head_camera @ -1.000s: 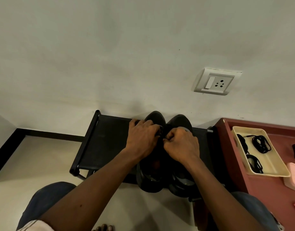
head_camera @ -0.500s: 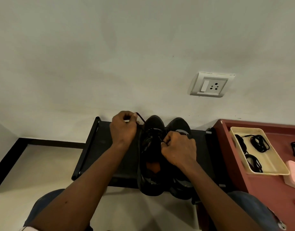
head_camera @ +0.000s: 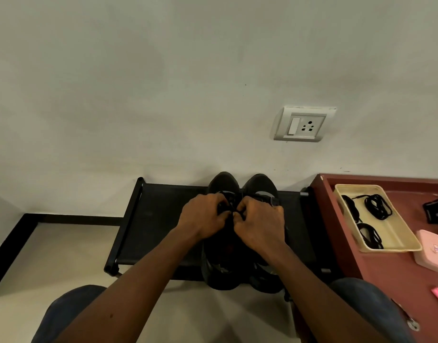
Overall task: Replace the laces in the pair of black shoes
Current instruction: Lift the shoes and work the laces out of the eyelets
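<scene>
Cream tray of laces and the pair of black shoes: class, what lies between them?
Head view: the black rack's right end and the red-brown table's raised edge lie between the cream tray and the black shoes.

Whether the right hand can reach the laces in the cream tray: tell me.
Likely yes, once it lets go: the right hand pinches a shoe's lace, while the spare laces lie uncovered in the tray to its right, nothing between.

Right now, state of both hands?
Left hand: closed, pinching the thin black shoelace of the left black shoe.
Right hand: closed, pinching the same shoelace.
</scene>
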The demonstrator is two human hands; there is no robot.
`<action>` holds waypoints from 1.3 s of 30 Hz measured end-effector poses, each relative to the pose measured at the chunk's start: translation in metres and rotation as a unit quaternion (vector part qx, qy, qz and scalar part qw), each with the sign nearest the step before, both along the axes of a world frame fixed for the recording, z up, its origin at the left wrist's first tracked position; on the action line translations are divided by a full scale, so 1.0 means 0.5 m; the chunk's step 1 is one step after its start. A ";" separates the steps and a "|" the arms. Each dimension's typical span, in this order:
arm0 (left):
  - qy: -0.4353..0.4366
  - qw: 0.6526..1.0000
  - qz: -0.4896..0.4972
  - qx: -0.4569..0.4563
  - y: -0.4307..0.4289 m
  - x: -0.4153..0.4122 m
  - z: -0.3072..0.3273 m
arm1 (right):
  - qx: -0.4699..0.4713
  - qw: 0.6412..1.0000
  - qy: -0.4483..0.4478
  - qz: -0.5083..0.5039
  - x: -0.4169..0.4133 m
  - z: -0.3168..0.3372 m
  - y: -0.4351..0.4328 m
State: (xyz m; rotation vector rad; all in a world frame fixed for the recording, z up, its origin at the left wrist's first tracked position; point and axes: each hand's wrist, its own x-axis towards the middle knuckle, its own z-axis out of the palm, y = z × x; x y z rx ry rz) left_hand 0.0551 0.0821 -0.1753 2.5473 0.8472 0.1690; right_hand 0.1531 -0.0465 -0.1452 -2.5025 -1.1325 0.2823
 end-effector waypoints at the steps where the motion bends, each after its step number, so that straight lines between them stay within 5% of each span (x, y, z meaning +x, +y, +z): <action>1: -0.003 1.000 0.010 0.010 -0.002 0.002 0.000 | 0.000 1.000 0.001 0.000 0.001 0.000 0.001; 8: -0.059 0.995 0.059 -0.055 -0.007 0.003 0.014 | -0.016 1.000 -0.012 0.000 -0.003 0.001 0.005; 13: -0.180 0.966 0.130 -0.136 0.006 -0.012 0.031 | -0.019 1.000 -0.013 0.001 0.003 0.002 0.004; 20: -0.428 0.828 0.202 -0.301 0.033 -0.029 0.073 | -0.016 1.000 -0.017 0.001 0.002 -0.003 0.002; 26: -0.462 0.765 0.260 -0.366 0.033 -0.026 0.080 | -0.005 0.999 -0.040 0.002 -0.007 -0.004 0.001; 30: -0.482 0.671 0.230 -0.514 0.017 -0.013 0.081 | -0.014 0.999 -0.047 0.009 -0.007 -0.003 0.003; 34: -0.486 0.686 0.230 -0.490 0.001 0.000 0.086 | -0.020 0.999 -0.042 0.011 -0.003 -0.002 0.005; 39: -0.581 0.622 0.249 -0.462 0.024 -0.010 0.113 | -0.006 0.999 -0.032 0.015 0.001 -0.006 0.008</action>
